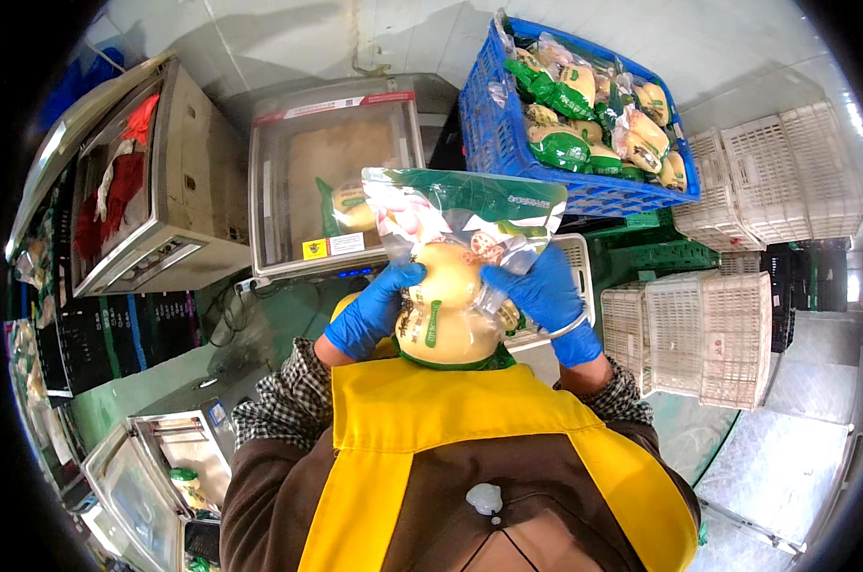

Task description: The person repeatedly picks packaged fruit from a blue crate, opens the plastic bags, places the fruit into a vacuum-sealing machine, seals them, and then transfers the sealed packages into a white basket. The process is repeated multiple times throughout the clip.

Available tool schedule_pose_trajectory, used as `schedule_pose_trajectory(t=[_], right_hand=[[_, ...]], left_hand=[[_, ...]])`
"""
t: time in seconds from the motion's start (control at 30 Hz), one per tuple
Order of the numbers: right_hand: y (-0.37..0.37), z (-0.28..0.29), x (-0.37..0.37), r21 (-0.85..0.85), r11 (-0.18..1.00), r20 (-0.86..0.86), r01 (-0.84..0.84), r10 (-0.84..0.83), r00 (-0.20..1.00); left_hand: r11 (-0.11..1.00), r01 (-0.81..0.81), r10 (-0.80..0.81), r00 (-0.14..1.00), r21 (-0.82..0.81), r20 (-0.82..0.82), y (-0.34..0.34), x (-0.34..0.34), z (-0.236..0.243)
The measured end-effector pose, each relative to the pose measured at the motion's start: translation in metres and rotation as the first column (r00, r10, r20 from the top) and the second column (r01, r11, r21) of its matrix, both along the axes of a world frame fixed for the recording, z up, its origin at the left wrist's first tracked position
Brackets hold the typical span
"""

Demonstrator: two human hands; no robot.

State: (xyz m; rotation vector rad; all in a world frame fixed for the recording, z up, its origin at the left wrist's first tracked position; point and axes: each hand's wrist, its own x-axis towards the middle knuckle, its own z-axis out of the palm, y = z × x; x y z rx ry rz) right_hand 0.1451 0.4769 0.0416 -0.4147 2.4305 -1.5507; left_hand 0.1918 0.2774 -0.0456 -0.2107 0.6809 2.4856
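I hold a clear and green plastic pouch of lotus root (448, 319) upright in front of my yellow apron. My left hand (378, 303), in a blue glove, is closed on the pouch's left side, thumb across its front. The blue-gloved right hand (544, 296) grips the opposite side below the printed top. The pouch's upper end is flat and wide, and pale rounded root pieces fill the lower part. Just beyond it stands a vacuum sealer (334, 191) with a see-through lid, and another lotus root pouch (350, 212) shows at its right.
A blue crate (584, 191) heaped with similar pouches is at the far right. Stacked white baskets (708, 334) stand on the right, near metal surfaces (784, 458). A second steel machine (179, 181) with red cloths (122, 191) on top is at the left. Cables hang beside it.
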Motion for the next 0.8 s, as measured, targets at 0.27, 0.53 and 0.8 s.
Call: schedule_pose_trajectory(t=[0.27,0.53,0.8], right_hand=[[0.015,0.02,-0.034,-0.176,0.919,0.007,0.353,-0.357,0.934],[0.016,0.015,-0.036,-0.189,0.892,-0.097,0.411,-0.434,0.896],[0.027,0.001,-0.039,-0.324,0.83,0.052,0.453,-0.463,0.885]], left_hand=[[0.997,0.007,-0.015,0.994,0.072,0.11,0.007,-0.006,0.004],[0.99,0.032,-0.05,0.991,0.139,0.125,0.012,-0.009,0.014],[0.985,0.053,-0.074,0.989,0.164,0.126,0.015,-0.01,0.023]])
